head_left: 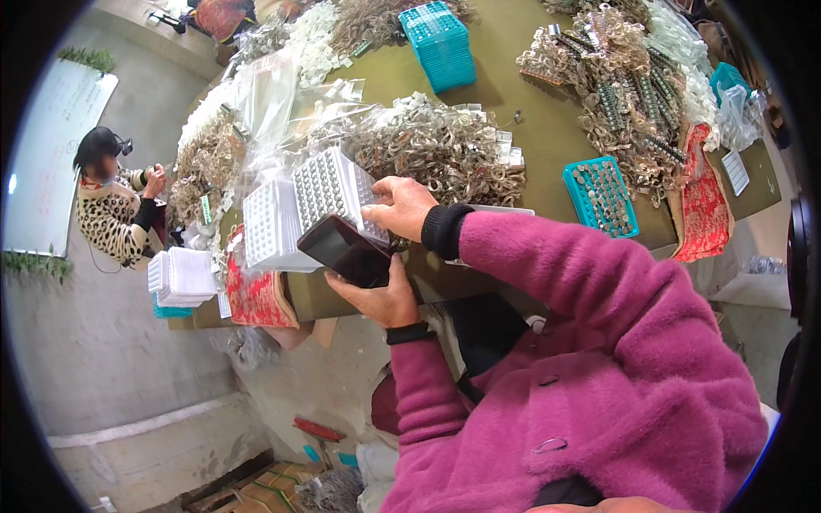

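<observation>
My left hand (383, 297) holds a dark smartphone (346, 250) from below and the side, its screen dark and tilted upward. Beyond the phone, a stack of white trays (329, 184) stands tilted, its top tray filled with rows of small round metallic pieces. At the right edge of that stack is my right hand (406, 208), its bent fingers gripping the tray's edge. Part of the stack's near side is covered by the phone. A second stack of white trays (272, 218), with empty round pockets on top, leans beside the first.
Heaps of metallic strips (436, 154) and clear plastic bags (265, 98) cover much of the table. A teal tray (601, 197) of round pieces lies right; a teal tray stack (438, 47) stands behind. Another person (111, 201) works at left. Red patterned cloths (256, 291) hang over the edge.
</observation>
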{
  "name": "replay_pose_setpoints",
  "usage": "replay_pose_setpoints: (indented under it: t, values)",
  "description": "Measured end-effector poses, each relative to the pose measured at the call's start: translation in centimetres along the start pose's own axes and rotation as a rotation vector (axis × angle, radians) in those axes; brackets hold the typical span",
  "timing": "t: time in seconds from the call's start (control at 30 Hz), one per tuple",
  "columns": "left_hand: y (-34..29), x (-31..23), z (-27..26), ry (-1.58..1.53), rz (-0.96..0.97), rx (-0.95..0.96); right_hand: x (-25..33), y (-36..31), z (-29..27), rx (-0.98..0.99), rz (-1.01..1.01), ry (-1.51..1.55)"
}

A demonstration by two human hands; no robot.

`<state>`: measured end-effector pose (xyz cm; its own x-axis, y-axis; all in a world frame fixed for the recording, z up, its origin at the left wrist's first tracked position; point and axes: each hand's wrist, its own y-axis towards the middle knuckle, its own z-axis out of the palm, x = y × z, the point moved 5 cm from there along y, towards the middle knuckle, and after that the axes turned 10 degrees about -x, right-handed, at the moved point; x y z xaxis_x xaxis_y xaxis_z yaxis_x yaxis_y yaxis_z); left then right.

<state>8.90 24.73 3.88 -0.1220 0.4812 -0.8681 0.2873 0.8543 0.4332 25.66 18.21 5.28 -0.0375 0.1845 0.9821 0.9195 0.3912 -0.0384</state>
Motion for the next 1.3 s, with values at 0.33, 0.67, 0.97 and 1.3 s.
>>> replay_pose_setpoints:
  t: [0.33,0.67,0.97,1.3]
  values:
    - [0.1,0.4,-0.1,0.043,0.052,-0.024,2.6,-0.1,-0.2,0.045,0.067,0.244]
    - [0.4,0.7,-0.5,-0.115,-0.023,0.084,8.3,0.5,-0.6,-0.071,-0.286,-0.174]
    - [-0.4,1.2,-2.3,-0.486,-0.237,-0.005,13.3,4.1,3.2,0.137,-0.390,-0.689]
    - [0.0,1.2,-1.7,-0.366,-0.171,-0.028,12.2,5.9,7.5,0.269,-0.320,-0.339]
